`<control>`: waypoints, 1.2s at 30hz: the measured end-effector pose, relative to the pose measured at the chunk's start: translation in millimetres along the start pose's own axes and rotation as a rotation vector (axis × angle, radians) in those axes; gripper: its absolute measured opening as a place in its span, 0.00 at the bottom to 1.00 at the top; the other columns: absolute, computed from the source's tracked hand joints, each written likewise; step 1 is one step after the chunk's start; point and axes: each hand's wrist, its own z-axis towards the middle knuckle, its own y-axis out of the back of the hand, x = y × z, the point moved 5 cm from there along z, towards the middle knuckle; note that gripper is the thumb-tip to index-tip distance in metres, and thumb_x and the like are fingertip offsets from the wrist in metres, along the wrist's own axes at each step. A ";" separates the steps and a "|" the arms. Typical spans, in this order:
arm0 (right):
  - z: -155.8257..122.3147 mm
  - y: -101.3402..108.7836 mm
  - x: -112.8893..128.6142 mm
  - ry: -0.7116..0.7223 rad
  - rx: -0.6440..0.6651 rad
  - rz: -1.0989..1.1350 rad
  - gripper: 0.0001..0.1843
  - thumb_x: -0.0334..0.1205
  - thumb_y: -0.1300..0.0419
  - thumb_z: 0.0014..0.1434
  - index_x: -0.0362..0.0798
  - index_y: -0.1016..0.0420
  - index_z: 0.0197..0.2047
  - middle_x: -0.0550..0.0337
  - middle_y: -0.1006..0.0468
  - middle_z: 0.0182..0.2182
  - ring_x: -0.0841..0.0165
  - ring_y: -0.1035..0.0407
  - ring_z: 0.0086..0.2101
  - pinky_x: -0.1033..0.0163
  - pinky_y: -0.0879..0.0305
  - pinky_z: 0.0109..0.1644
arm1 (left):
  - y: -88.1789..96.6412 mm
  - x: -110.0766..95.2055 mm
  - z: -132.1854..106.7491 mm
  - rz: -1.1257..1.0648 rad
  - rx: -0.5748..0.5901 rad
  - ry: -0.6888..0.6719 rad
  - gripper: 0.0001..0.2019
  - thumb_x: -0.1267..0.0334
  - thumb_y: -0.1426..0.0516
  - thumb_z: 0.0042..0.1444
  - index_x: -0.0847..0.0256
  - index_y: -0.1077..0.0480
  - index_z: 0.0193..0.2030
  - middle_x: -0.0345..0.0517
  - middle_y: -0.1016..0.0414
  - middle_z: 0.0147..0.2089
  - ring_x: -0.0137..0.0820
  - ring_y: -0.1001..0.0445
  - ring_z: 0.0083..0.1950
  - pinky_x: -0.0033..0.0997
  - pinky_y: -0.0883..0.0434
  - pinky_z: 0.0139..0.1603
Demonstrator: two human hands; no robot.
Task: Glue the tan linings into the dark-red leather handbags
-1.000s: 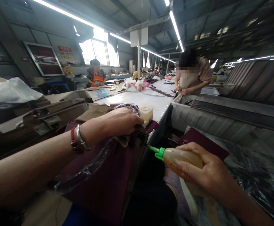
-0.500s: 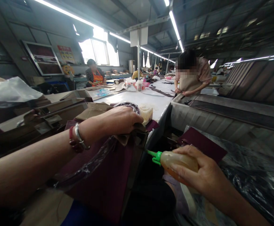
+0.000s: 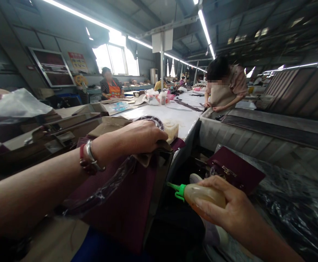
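My left hand (image 3: 145, 137) is closed on the upper edge of a maroon handbag (image 3: 123, 211), near its brown side panel. The fingertips are partly hidden behind the edge. A plastic-wrapped handle (image 3: 104, 191) hangs across the bag's front. In my right hand (image 3: 224, 200) is a soft, translucent glue bottle (image 3: 202, 194) with amber liquid inside. Its green nozzle (image 3: 175, 188) points left at the bag's side panel, and a small gap seems to lie between tip and panel.
A cloudy square tub (image 3: 171, 131) stands on the white table (image 3: 189, 109) behind my left hand. More bag bodies (image 3: 58, 134) are at left. On the right, a grey bin (image 3: 230, 133) holds plastic and a maroon bag (image 3: 235, 169). A co-worker (image 3: 224, 87) stands beyond it.
The glue bottle has moved slightly down and left along the side panel in my right hand. My left hand keeps its hold on the bag. The view has shifted a little.
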 end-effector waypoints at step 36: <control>-2.7 22.0 19.1 0.102 -0.130 -0.046 0.12 0.46 0.42 0.52 0.52 0.25 0.38 0.60 0.23 0.34 0.64 0.27 0.33 0.62 0.30 0.37 | 6.6 -4.7 -3.0 0.022 0.026 0.038 0.08 0.68 0.48 0.54 0.58 0.27 0.35 0.43 0.30 0.27 0.27 0.35 0.26 0.29 0.49 0.25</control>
